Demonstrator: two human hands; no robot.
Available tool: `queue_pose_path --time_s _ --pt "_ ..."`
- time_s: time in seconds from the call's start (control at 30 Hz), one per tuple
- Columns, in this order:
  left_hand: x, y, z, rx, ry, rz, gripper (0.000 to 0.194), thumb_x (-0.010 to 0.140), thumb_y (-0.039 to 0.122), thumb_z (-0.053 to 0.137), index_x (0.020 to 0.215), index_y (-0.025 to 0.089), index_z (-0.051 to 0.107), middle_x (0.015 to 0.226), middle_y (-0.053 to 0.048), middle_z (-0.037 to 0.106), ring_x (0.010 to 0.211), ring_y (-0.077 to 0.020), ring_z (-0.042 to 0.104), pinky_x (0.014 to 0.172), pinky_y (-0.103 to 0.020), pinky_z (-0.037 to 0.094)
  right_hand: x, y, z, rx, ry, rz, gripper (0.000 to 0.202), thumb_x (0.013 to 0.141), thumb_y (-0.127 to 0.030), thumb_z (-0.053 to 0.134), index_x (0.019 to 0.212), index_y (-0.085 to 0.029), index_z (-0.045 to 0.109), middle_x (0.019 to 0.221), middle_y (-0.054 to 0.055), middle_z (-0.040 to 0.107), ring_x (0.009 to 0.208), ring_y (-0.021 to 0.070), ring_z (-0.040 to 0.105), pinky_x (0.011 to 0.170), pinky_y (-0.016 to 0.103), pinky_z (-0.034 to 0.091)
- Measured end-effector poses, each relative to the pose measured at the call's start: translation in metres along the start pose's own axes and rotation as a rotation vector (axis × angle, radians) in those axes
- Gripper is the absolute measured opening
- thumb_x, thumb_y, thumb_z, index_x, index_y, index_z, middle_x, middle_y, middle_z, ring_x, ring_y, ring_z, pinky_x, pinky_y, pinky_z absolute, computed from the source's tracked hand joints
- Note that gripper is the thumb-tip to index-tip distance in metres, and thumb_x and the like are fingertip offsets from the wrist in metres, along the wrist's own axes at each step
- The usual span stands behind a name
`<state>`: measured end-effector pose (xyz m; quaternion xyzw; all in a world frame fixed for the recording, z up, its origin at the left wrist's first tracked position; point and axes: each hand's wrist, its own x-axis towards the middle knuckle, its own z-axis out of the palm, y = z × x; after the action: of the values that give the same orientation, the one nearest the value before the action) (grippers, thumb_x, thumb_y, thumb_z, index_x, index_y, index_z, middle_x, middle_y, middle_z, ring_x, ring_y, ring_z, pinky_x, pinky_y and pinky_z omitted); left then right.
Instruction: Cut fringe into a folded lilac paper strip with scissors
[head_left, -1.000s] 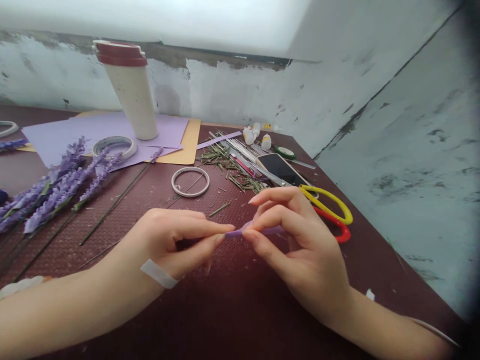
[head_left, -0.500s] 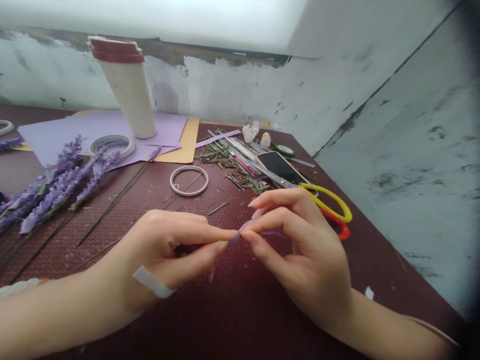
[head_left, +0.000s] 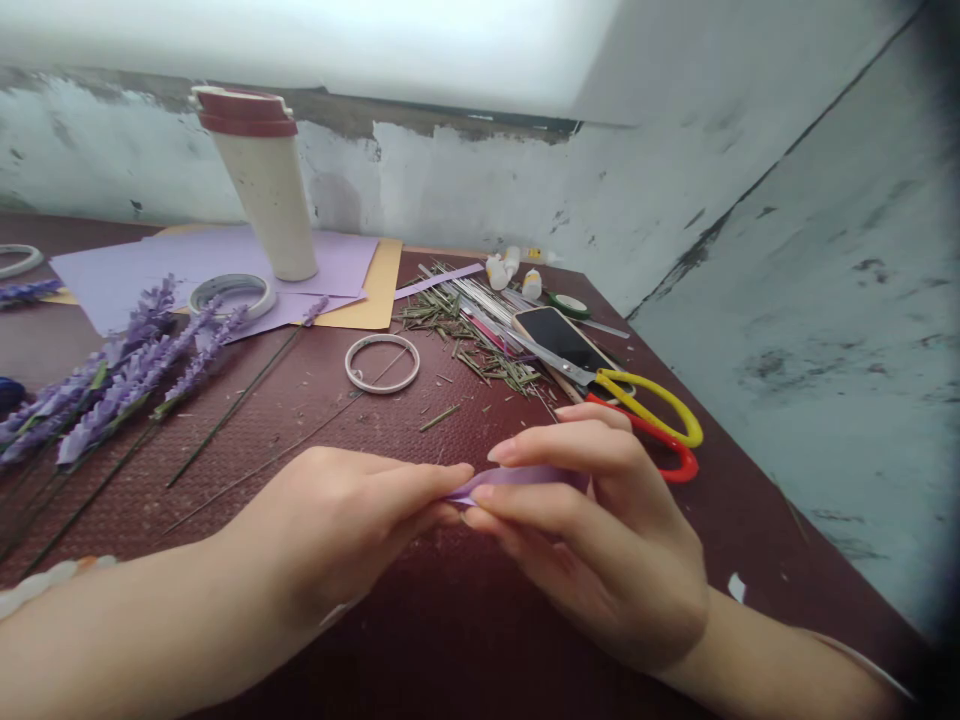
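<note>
A narrow purple paper strip (head_left: 525,479) runs between my two hands, above the dark red table (head_left: 450,640). My left hand (head_left: 352,530) pinches its left end between thumb and fingers, with the knuckles turned up. Close beside that pinch, my right hand (head_left: 600,530) holds the strip between thumb and index finger, while its other fingers curl above and behind the paper. The strip's right part passes behind the right index finger and is partly hidden. Scissors (head_left: 645,410) with yellow and red handles lie just beyond my right hand.
Purple paper flowers (head_left: 127,380) on stems lie at left. A tape roll (head_left: 382,363) sits centrally. Behind are a cup (head_left: 262,190), purple paper sheets (head_left: 337,255), cut stem pieces (head_left: 442,320), a phone (head_left: 562,335) and small bottles (head_left: 514,268). Walls bound the back and right.
My left hand has rolled over, so its thumb is now mostly hidden below the fingers. Both hands sit slightly lower and closer together, and more of the purple strip shows.
</note>
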<state>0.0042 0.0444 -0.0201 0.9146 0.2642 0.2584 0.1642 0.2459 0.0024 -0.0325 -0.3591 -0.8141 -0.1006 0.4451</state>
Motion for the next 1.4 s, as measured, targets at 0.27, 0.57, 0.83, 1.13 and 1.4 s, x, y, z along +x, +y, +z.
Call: queue_pose_path --time_s 0.27,0.57,0.83,1.13,1.4 --pt "-0.013 -0.013 0.013 0.0 0.153 -0.066 0.033 0.113 0.026 0.062 0.129 0.029 0.09 0.079 0.001 0.089 0.063 -0.0135 0.08 0.069 -0.017 0.062 0.005 0.009 -0.006 0.124 0.011 0.103 0.017 0.1 -0.013 0.082 0.1 -0.029 0.078 0.111 0.004 0.075 0.096 0.0225 0.077 0.082 0.038 0.068" --pt "-0.009 -0.013 0.012 -0.111 0.129 -0.096 0.039 0.112 0.022 0.058 0.131 0.026 0.091 0.068 0.003 0.083 0.054 -0.0105 0.072 0.067 -0.015 0.059 0.004 0.015 -0.002 0.145 -0.028 0.128 0.013 0.104 -0.016 0.081 0.098 -0.027 0.076 0.11 0.004 0.075 0.099 0.0219 0.076 0.09 0.038 0.067" --pt "-0.01 -0.006 0.006 -0.114 0.098 -0.08 0.038 0.11 0.021 0.06 0.131 0.029 0.091 0.076 0.0 0.088 0.053 -0.0116 0.072 0.064 -0.017 0.058 0.006 0.014 -0.003 0.092 -0.029 0.139 0.016 0.102 -0.014 0.08 0.096 -0.029 0.077 0.106 0.003 0.079 0.094 0.0242 0.079 0.088 0.041 0.065" --pt "-0.008 0.0 0.003 -0.17 0.059 -0.04 0.04 0.112 0.02 0.058 0.136 0.032 0.088 0.085 0.001 0.09 0.061 -0.0128 0.079 0.065 -0.016 0.059 0.007 0.011 -0.004 0.111 -0.081 0.148 0.017 0.105 -0.012 0.076 0.098 -0.027 0.073 0.107 0.006 0.081 0.094 0.0254 0.08 0.089 0.043 0.065" --pt "-0.028 -0.003 -0.006 0.147 0.054 0.157 0.069 0.104 0.006 0.053 0.17 0.026 0.057 0.085 -0.001 0.084 0.068 -0.0185 0.077 0.068 -0.027 0.06 0.004 0.017 -0.007 0.049 -0.043 0.021 0.025 0.102 -0.009 0.076 0.105 -0.034 0.075 0.112 0.001 0.086 0.088 0.0224 0.083 0.095 0.044 0.063"
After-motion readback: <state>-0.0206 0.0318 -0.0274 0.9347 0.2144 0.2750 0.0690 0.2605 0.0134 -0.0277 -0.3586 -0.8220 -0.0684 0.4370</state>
